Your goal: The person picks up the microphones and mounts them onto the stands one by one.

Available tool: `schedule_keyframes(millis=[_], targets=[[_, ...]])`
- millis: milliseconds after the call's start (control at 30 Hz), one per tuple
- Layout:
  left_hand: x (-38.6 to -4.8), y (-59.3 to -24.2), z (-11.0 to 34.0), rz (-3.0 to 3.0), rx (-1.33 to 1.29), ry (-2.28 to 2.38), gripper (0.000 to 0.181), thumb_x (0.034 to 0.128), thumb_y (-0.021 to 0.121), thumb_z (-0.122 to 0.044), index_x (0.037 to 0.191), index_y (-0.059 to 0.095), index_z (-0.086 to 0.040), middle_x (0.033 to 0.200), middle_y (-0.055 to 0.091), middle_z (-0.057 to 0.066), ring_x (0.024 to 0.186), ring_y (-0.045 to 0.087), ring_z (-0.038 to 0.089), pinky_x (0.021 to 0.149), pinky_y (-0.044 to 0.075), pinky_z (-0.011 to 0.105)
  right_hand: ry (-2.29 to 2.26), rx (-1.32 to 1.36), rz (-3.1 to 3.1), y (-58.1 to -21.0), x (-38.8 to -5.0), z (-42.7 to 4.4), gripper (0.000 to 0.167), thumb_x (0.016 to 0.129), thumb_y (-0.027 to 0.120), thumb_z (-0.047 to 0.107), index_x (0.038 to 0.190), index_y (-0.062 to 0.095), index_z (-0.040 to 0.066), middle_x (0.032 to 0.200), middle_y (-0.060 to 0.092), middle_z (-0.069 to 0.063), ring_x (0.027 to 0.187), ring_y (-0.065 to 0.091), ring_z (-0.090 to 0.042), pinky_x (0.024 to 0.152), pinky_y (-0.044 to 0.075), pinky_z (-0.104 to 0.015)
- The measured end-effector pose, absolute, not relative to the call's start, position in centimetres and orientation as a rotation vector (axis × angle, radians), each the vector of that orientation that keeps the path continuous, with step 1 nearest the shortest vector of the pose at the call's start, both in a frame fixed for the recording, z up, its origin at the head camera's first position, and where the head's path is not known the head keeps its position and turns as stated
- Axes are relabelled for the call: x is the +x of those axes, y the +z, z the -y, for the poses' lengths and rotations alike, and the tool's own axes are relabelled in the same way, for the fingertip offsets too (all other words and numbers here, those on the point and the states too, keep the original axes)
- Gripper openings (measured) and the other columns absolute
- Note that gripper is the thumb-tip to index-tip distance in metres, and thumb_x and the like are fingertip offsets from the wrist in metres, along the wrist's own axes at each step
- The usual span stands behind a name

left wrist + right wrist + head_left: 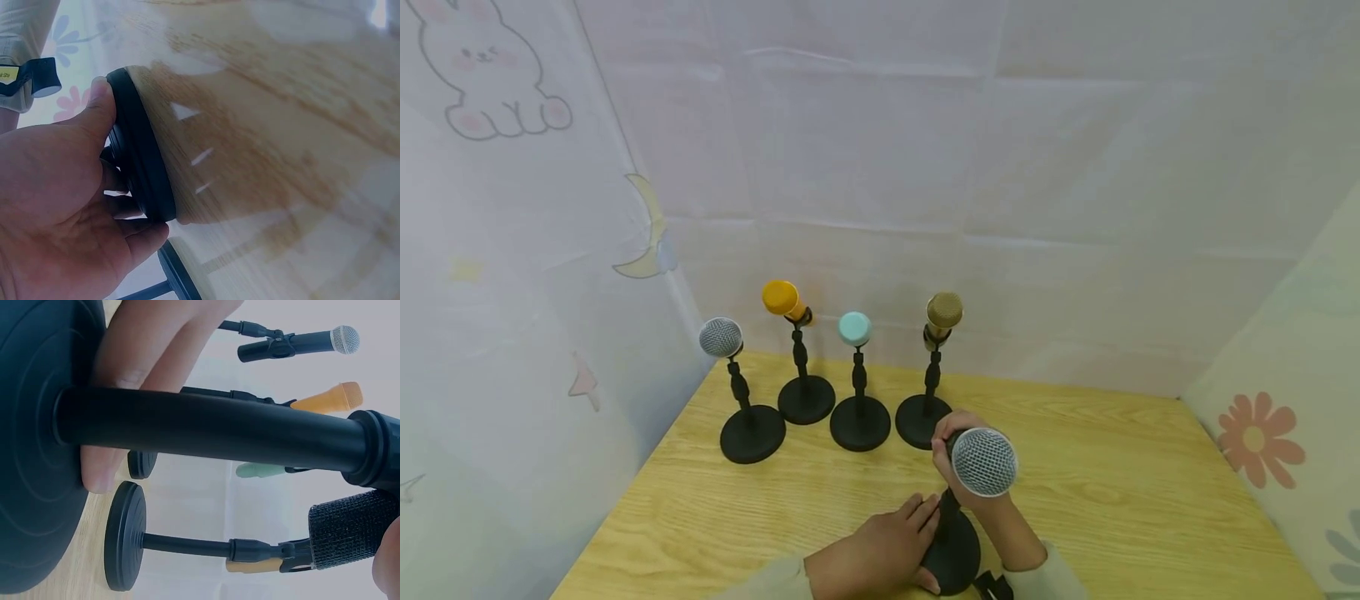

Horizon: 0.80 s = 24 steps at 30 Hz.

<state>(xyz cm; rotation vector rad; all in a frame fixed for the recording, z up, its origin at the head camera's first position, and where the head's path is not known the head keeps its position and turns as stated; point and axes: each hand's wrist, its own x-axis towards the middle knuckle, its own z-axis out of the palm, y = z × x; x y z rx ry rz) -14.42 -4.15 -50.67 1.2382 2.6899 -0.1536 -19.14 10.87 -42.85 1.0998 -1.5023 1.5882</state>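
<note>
A black microphone with a silver mesh head (985, 462) is on a black desk stand with a round base (953, 554), near the table's front edge. My right hand (951, 475) grips this microphone just below its mesh head. Low down, my left hand (883, 542) holds the base, its fingers laid over the top and its thumb on the near rim. The left wrist view shows that thumb (100, 94) against the base's edge (147, 144). Between base and clip runs the stand's dark pole (212, 428), seen close up in the right wrist view.
Behind, a row of microphones on similar stands spans the wooden table (1112, 483): silver-headed (721, 337), orange (781, 297), mint (854, 328) and gold (944, 310). The gold one's base is close to my right hand. Printed cloth (880, 150) hangs around the table.
</note>
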Motion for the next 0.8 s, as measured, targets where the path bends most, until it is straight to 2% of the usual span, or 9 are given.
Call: schedule_keyframes(millis=[167, 267, 400, 533, 800], targets=[[-14.41, -50.67, 4.15, -2.689, 1.248, -0.157, 0.090, 0.0899, 0.043, -0.076, 0.157, 0.039, -0.016, 0.165, 0.030, -0.002, 0.148, 0.035, 0.017, 0.101, 0.049, 0.023, 1.600, 1.124, 1.526, -42.66, -18.97, -10.87, 0.029, 0.097, 0.068, 0.012, 0.084, 0.052, -0.009, 0.076, 0.054, -0.018, 0.067, 0.055, -0.022, 0.072, 0.053, -0.020], [-14.39, -50.55, 4.15, -2.690, 1.256, -0.162, 0.090, 0.0899, 0.043, -0.076, 0.157, 0.040, -0.016, 0.164, 0.031, -0.002, 0.148, 0.036, 0.017, 0.101, 0.050, 0.023, 1.613, 1.132, 1.541, -42.71, -18.92, -11.01, 0.026, 0.097, 0.067, 0.007, 0.085, 0.052, -0.010, 0.077, 0.054, -0.018, 0.067, 0.054, -0.023, 0.073, 0.053, -0.020], [-14.27, -50.27, 4.21, -2.687, 1.250, -0.168, 0.090, 0.0901, 0.043, -0.076, 0.157, 0.040, -0.016, 0.165, 0.030, -0.002, 0.148, 0.036, 0.017, 0.102, 0.049, 0.023, 1.639, 1.083, 1.603, -42.85, -18.71, -11.20, 0.014, 0.088, 0.066, -0.012, 0.085, 0.053, -0.010, 0.078, 0.055, -0.019, 0.069, 0.056, -0.022, 0.073, 0.053, -0.019], [-14.23, -50.06, 4.14, -2.681, 1.237, -0.165, 0.090, 0.0901, 0.044, -0.076, 0.157, 0.039, -0.016, 0.165, 0.029, -0.002, 0.149, 0.035, 0.017, 0.102, 0.049, 0.023, 1.656, 1.000, 1.688, -42.80, -18.38, -11.42, 0.022, 0.076, 0.062, -0.026, 0.085, 0.055, -0.008, 0.078, 0.057, -0.018, 0.071, 0.058, -0.019, 0.073, 0.053, -0.018], [-14.23, -50.10, 4.06, -2.667, 1.191, -0.127, 0.089, 0.0901, 0.046, -0.074, 0.158, 0.038, -0.017, 0.166, 0.026, -0.003, 0.150, 0.032, 0.017, 0.103, 0.048, 0.025, 1.583, 1.011, 1.721, -42.62, -18.30, -11.54, 0.030, 0.071, 0.064, -0.032, 0.089, 0.056, -0.009, 0.082, 0.059, -0.018, 0.073, 0.059, -0.021, 0.075, 0.052, -0.017]])
